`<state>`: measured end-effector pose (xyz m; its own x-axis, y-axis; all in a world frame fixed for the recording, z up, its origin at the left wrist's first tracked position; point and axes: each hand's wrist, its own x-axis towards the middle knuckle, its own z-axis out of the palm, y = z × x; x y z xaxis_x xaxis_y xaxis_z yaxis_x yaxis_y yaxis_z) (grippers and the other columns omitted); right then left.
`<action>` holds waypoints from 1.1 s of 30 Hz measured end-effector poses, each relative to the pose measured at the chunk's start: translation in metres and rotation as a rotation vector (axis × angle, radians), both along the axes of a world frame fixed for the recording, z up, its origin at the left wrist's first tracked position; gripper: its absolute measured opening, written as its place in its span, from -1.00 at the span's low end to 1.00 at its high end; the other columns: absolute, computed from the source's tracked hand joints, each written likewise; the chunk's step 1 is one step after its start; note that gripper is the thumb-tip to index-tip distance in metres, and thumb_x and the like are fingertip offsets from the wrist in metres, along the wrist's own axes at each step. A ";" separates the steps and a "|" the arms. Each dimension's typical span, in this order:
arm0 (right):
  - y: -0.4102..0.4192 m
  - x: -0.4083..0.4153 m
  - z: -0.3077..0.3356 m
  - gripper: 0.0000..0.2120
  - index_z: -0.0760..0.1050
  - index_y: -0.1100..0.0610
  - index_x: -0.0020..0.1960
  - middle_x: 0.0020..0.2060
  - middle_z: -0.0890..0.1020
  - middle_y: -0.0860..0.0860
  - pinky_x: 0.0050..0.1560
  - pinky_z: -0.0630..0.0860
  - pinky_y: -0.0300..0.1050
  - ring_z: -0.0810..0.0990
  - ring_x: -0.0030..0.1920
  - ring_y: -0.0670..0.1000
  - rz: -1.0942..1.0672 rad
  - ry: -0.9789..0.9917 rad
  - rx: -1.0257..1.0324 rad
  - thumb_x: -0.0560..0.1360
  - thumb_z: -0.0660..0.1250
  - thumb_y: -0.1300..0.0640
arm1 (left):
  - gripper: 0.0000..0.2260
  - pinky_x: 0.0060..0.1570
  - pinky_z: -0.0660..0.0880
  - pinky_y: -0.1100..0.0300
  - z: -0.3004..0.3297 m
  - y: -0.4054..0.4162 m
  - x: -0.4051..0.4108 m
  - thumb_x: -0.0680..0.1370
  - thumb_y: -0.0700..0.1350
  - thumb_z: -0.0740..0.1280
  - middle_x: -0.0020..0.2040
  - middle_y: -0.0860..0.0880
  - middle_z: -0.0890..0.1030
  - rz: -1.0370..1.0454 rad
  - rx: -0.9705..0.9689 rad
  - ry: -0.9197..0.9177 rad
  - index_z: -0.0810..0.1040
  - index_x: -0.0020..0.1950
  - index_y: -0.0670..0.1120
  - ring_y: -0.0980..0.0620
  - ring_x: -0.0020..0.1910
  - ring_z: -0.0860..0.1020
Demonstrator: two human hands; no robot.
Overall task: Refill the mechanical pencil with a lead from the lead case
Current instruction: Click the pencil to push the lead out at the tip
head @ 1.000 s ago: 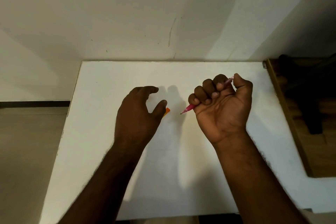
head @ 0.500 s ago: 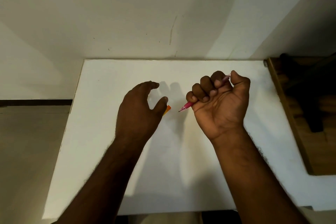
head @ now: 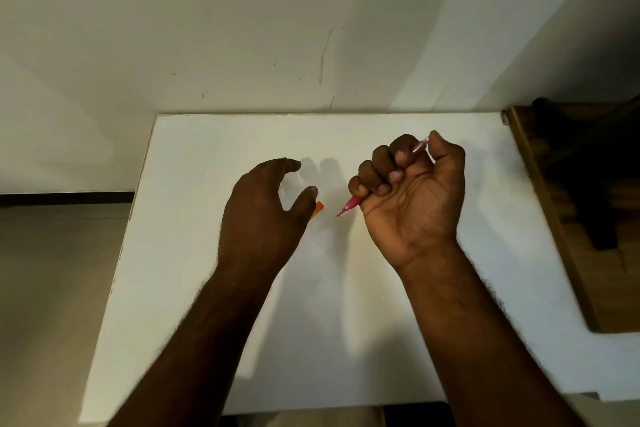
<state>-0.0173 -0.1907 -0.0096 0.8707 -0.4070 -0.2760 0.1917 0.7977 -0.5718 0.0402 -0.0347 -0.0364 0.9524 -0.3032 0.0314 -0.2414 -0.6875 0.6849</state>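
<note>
Your right hand [head: 412, 198] is raised with the palm turned toward you, all four fingers [head: 375, 180] curled tight into a fist grip, the thumb [head: 446, 149] upright at the far end. Your right forearm runs in from the lower right. Your left hand [head: 259, 208] shows its back, fingers bent forward in a loose arc, thumb apart from them with a gap between. Your left forearm comes up from the lower left, wrist straight. The hands are near but apart.
</note>
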 end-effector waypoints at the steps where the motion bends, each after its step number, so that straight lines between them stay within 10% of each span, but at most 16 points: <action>1: 0.000 0.000 0.000 -0.57 0.34 0.12 -0.33 -0.46 0.28 -0.01 -0.33 0.26 -0.08 0.15 -0.40 0.00 -0.001 -0.003 -0.001 0.60 0.02 -0.10 | -0.64 0.19 0.32 0.27 0.000 0.000 0.000 0.51 0.08 0.43 0.30 0.12 0.59 0.000 -0.002 -0.001 0.56 0.29 0.06 0.08 0.30 0.52; 33: 0.008 0.001 -0.004 -0.49 0.31 0.12 -0.38 -0.50 0.25 -0.01 -0.35 0.24 -0.10 0.14 -0.43 -0.01 0.063 0.024 0.014 0.62 0.05 -0.17 | -0.63 0.20 0.30 0.28 -0.006 0.001 0.003 0.52 0.07 0.43 0.29 0.09 0.60 -0.023 0.020 0.000 0.56 0.30 0.04 0.06 0.30 0.52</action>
<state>-0.0161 -0.1829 -0.0138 0.8874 -0.3478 -0.3025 0.1272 0.8156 -0.5644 0.0433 -0.0335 -0.0427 0.9453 -0.3254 0.0246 -0.2569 -0.6955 0.6711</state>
